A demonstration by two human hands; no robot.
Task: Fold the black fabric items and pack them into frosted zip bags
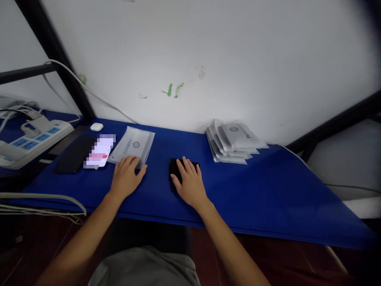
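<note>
My left hand (126,176) rests with fingers spread on the near edge of a translucent printed zip bag (132,143), which lies flat on the blue tabletop (250,198). To the right, my right hand (190,180) lies flat over a black folded item (175,169), fingers apart. That item looks like cloth, but the hand covers much of it and its kind is unclear. Beyond my right hand, several similar zip bags (238,139) are stacked in a loose fan against the wall.
Left of the single bag lie a phone with a lit screen (99,153), a dark phone-like slab (74,155) and a white earbud case (97,126). A white power strip (38,141) with plugs sits at far left. Cables (44,198) hang near the front left edge.
</note>
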